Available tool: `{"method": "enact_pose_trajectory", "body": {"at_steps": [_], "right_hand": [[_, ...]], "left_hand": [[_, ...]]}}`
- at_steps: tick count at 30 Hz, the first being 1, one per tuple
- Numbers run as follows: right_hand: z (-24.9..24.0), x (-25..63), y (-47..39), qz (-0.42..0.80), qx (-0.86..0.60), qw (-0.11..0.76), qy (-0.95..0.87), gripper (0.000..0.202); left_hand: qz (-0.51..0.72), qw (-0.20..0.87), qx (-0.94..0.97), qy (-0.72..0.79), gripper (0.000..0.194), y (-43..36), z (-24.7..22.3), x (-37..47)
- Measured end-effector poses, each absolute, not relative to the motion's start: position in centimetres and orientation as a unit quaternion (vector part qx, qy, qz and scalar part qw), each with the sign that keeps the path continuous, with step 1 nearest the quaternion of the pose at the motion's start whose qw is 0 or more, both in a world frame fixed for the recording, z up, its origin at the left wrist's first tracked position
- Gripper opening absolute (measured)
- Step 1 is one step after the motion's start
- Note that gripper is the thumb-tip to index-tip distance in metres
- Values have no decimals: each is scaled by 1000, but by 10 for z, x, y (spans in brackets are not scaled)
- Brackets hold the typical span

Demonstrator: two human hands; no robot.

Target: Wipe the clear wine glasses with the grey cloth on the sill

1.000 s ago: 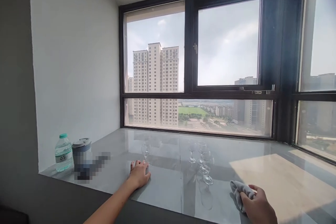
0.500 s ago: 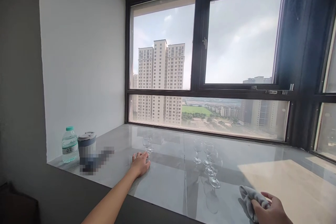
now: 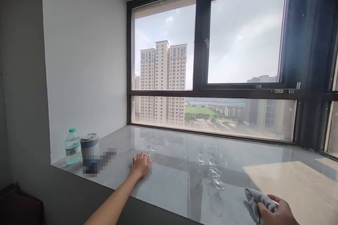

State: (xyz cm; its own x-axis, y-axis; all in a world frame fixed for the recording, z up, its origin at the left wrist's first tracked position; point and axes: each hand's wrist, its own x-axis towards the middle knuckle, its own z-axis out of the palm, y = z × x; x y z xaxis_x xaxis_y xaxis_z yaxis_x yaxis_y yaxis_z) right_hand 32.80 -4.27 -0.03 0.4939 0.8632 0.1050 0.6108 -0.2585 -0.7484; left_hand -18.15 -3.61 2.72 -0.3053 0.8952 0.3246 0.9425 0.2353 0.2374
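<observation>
One clear plastic bottle (image 3: 72,148) with a green cap stands at the far left beside a lidded tumbler (image 3: 89,147), its contents hidden, on the glossy gray windowsill (image 3: 169,179). Rightward, the left hand (image 3: 141,165) rests with curled fingers just nearer than two clear stemmed glasses (image 3: 148,142), its grip impossible to tell; four upright wine glasses (image 3: 218,170) cluster right of centre, and at near right the right hand (image 3: 278,211) pinches a crumpled, soft gray cloth (image 3: 257,200).
</observation>
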Motion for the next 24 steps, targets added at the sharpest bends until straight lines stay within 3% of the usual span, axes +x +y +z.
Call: {"method": "enact_pose_trajectory", "body": {"at_steps": [6,12,16,19,24], "right_hand": [[10,318,-53,120,-779,379,-485,48],[5,317,-50,133,-758,420,-481,44],[2,318,-49,121,-754,434,-478,42],[2,318,-49,112,-758,428,-479,41],[3,316,-50,105,-757,428,-482,44]], "left_hand": [[-217,70,-650,-725,33,-50,41,-157],[-230,13,-793,-565,23,-52,40,-56],[-214,-58,-858,-464,45,-47,30,23],[-198,-76,-849,-484,61,-40,18,67],[-183,-111,-828,-518,58,-28,10,95]]}}
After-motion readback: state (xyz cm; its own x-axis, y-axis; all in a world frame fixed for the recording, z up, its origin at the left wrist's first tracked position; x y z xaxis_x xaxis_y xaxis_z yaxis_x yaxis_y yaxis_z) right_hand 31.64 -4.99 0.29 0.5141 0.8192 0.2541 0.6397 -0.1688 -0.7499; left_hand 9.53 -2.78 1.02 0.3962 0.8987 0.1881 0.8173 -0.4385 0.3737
